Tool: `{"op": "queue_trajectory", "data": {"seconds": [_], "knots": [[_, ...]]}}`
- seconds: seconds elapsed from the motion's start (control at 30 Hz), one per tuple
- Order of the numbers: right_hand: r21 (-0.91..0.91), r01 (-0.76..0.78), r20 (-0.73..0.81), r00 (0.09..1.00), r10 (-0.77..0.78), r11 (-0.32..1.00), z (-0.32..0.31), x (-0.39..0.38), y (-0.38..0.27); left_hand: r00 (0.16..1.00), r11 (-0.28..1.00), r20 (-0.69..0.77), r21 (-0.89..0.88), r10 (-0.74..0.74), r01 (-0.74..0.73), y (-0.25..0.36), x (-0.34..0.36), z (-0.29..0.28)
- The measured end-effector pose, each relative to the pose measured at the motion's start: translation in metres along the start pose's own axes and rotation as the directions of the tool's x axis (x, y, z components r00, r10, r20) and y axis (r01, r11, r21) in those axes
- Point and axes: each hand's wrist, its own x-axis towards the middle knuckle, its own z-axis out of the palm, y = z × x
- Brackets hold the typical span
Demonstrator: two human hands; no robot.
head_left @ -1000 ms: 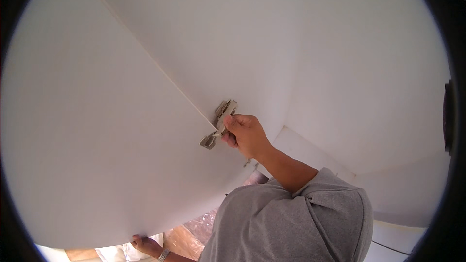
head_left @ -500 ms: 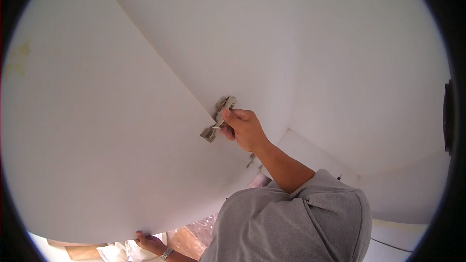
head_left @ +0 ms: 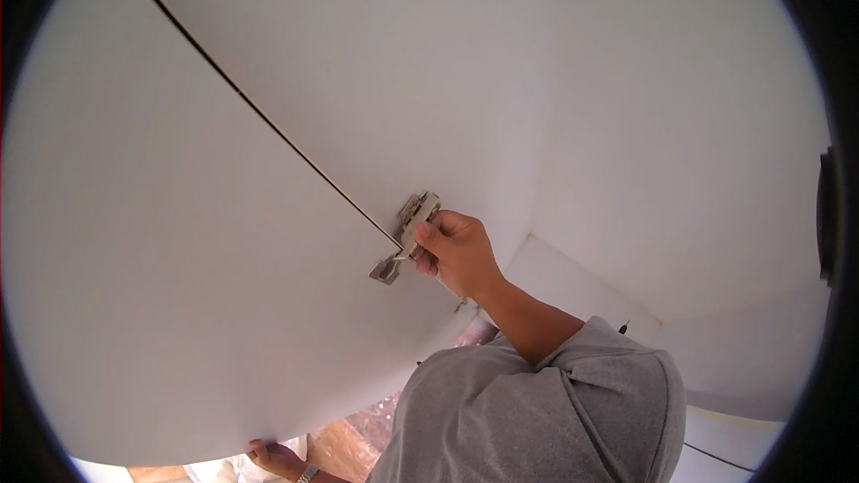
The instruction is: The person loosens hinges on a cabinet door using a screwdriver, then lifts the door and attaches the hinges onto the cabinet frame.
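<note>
A large white cabinet door [head_left: 206, 286] fills the left side. My left hand [head_left: 277, 460] grips its lower edge, and a metal watchband shows at the wrist. A metal concealed hinge [head_left: 419, 213] bridges the door and the white cabinet side panel [head_left: 447, 80]. My right hand [head_left: 467, 255] pinches the hinge arm between thumb and fingers, covering part of it. The hinge's cup end lies against the door. Between door and side panel runs a thin dark gap, reaching down to the hinge. Lower down, a second hinge [head_left: 461, 306] is partly hidden behind my right forearm.
More white cabinet panels meet in a corner [head_left: 532, 234] to the right. A small dark pointed piece [head_left: 624, 327] shows above my grey sleeve. Below the door are a brown wooden or cardboard surface [head_left: 335, 445] and white bags [head_left: 234, 470].
A dark gap has opened along the line between door and side panel. The hinge and my right hand sit slightly lower in view. A yellow stain on the door has left the view.
</note>
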Motion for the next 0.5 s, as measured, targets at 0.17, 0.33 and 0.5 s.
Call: {"op": "queue_trajectory", "data": {"seconds": [0.17,0.33,0.5], "knots": [[0.028,0.021,0.042,0.999,-0.022,0.999,-0.003,0.002,0.004,1.000,1.000,0.015,-0.015,-0.018,0.019,0.012,-0.008,0.001],[0.048,0.036,0.025,0.999,-0.037,0.998,-0.008,0.004,-0.004,1.000,1.000,-0.005,0.007,-0.011,0.011,0.001,-0.006,-0.002],[0.015,0.137,-0.006,0.991,-0.137,0.990,-0.002,0.004,0.000,1.000,1.000,0.020,-0.029,0.010,-0.009,0.012,-0.015,0.016]]}}
